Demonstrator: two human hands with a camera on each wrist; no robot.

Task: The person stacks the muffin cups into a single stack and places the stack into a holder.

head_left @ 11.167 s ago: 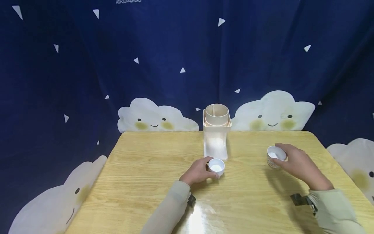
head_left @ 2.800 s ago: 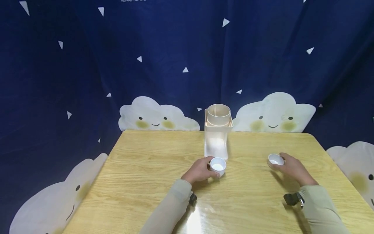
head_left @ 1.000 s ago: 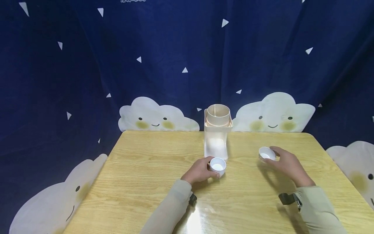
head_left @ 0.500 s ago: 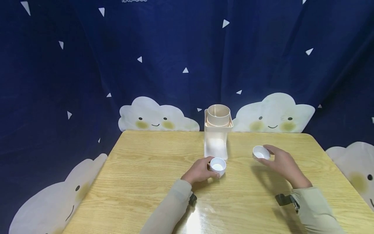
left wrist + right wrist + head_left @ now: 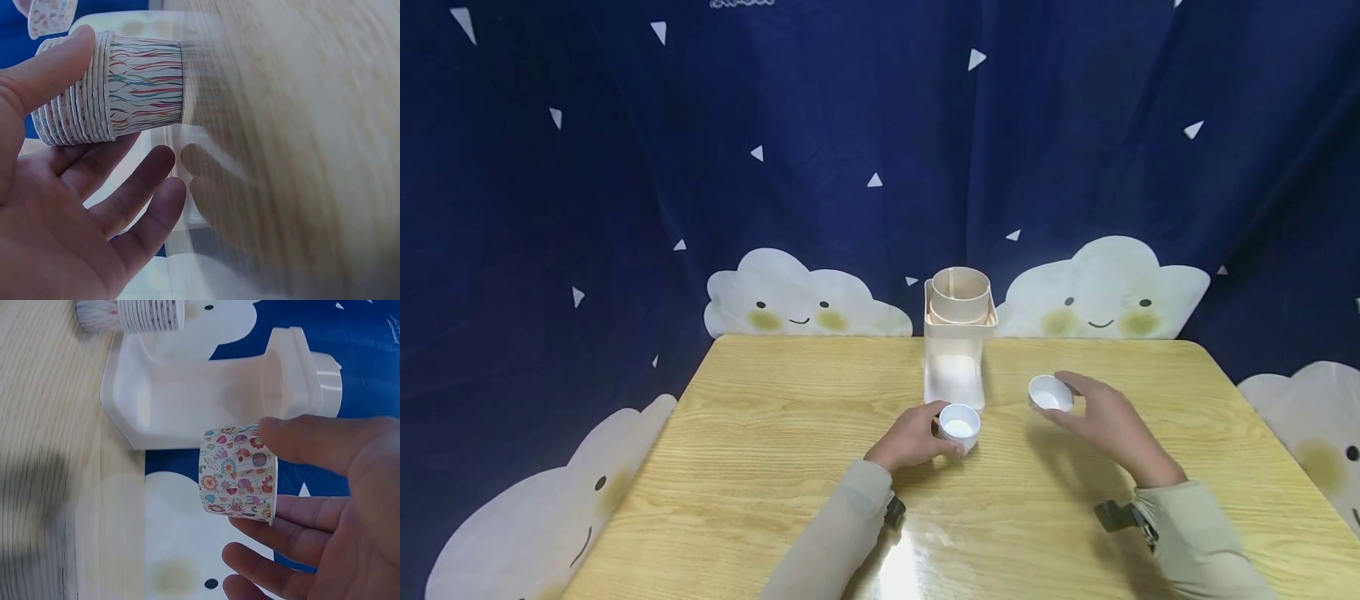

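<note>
My left hand (image 5: 910,437) pinches a stack of nested paper cups (image 5: 147,84) between thumb and fingers, near the middle of the table. The stack's outermost cup has wavy coloured lines, and its mouth faces up in the head view. To the right, my right hand (image 5: 1112,425) holds a single small paper cup (image 5: 237,475) by its rim. Flowers and leaves are printed on this cup, and its inside is white. It hangs above the table, apart from the stack. Behind the stack stands a cream plastic holder (image 5: 957,333) with a round ring at its top.
The light wooden table (image 5: 760,425) ends at the back against a dark blue curtain (image 5: 820,108) with white triangles and clouds. Black wrist straps (image 5: 1116,517) sit at the sleeves. A bright reflection lies on the table's front.
Over the last second my right hand has carried the floral cup leftward, closer to the stack. My left hand and its stack have stayed in place, as has the cream holder.
</note>
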